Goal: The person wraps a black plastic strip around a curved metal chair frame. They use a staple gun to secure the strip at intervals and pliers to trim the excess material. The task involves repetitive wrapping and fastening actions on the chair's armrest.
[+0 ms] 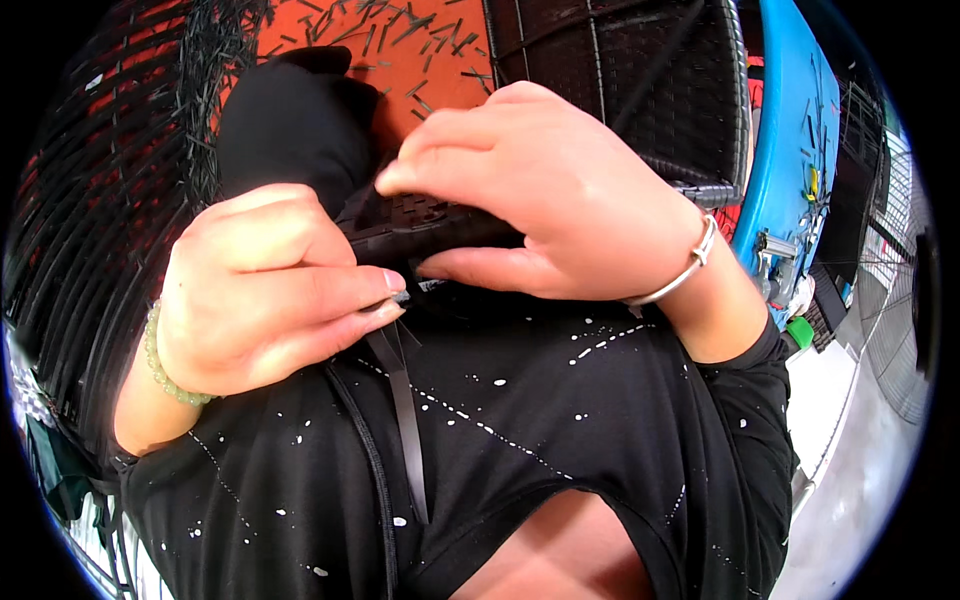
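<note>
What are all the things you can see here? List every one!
Flat strip: one, dark grey, hanging at centre
Woven panel: at least one, dark, centre to upper right
Short offcuts: many, dark, scattered at top
Surface: one, orange-red, top
Long strands: many, black, left side
Tabletop: one, blue, right
Unclear small object: one, green, right
Other clutter at far right: too small to tell
Shirt: one, black with white specks, bottom
Beaded bracelet: one, pale green, left wrist
Bangle: one, silver, right wrist
Left hand: one, bare, centre-left
Right hand: one, bare, centre
</note>
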Action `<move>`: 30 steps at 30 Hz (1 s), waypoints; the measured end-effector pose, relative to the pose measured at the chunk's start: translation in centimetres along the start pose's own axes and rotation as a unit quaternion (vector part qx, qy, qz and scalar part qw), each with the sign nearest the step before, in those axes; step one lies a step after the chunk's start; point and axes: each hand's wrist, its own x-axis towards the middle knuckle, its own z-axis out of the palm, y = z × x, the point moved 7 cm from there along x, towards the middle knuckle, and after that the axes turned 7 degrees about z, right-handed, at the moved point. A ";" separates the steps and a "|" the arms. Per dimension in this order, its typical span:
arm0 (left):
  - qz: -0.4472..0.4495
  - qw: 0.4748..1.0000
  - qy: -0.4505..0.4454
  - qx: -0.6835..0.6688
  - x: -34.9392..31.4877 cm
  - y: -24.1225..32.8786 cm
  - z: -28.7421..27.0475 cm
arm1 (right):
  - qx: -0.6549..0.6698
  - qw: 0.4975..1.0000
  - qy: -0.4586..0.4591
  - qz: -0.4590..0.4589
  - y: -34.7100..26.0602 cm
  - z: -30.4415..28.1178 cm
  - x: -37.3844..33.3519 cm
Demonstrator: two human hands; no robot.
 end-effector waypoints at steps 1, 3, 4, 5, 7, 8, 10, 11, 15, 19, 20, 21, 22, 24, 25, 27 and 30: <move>-0.010 1.000 -0.007 0.000 -0.1 -0.2 0.0 | -0.004 1.000 0.004 0.001 0.0 0.0 0.0; -0.029 0.999 -0.022 0.001 -0.4 -0.3 0.0 | -0.011 1.000 0.012 0.004 0.0 -0.3 0.0; -0.038 0.999 -0.028 0.008 -0.7 -0.2 0.0 | -0.002 1.000 0.005 0.000 -0.1 -0.1 0.0; -0.038 0.999 -0.029 0.009 -0.8 -0.2 0.0 | 0.006 1.000 -0.020 0.008 0.0 0.2 0.1; -0.036 0.999 -0.033 0.010 -0.7 -0.2 0.0 | 0.021 0.997 -0.068 0.026 0.1 0.4 0.2; -0.033 0.999 -0.038 0.010 -0.6 -0.3 0.0 | 0.026 0.997 -0.073 0.026 0.1 0.4 0.2; -0.029 0.998 -0.046 0.010 -0.4 -0.4 0.0 | 0.037 0.995 -0.084 0.024 0.1 0.4 0.2; -0.031 0.998 -0.049 0.014 -0.3 -0.4 0.0 | 0.042 0.996 -0.073 0.011 0.1 0.4 0.2; -0.044 0.997 -0.059 0.027 0.1 -0.6 0.1 | 0.042 0.998 -0.045 -0.023 0.0 0.3 0.2; -0.048 0.995 -0.075 0.055 0.6 -0.6 0.3 | 0.011 0.998 -0.041 -0.040 -0.2 0.6 0.1; -0.053 0.993 -0.090 0.061 0.6 -0.6 0.5 | 0.009 0.998 -0.035 -0.046 -0.3 0.6 0.0; -0.058 0.990 -0.106 0.066 0.7 -0.4 0.6 | 0.007 0.998 -0.030 -0.052 -0.3 0.6 -0.1; -0.061 0.988 -0.122 0.072 0.8 -0.4 0.6 | 0.003 0.998 -0.024 -0.058 -0.3 0.6 -0.2; -0.052 0.980 -0.164 0.094 1.1 -0.3 0.7 | 0.001 0.998 -0.010 -0.063 -0.2 0.6 -0.2; -0.047 0.976 -0.185 0.105 1.2 -0.4 0.8 | -0.001 0.998 -0.004 -0.066 -0.2 0.6 -0.2; -0.036 0.972 -0.202 0.111 1.2 -0.4 1.0 | -0.018 0.997 0.010 -0.070 -0.2 0.5 -0.3; -0.017 0.976 -0.203 0.075 1.5 -0.2 1.3 | -0.058 0.995 0.024 -0.077 -0.4 0.5 -0.3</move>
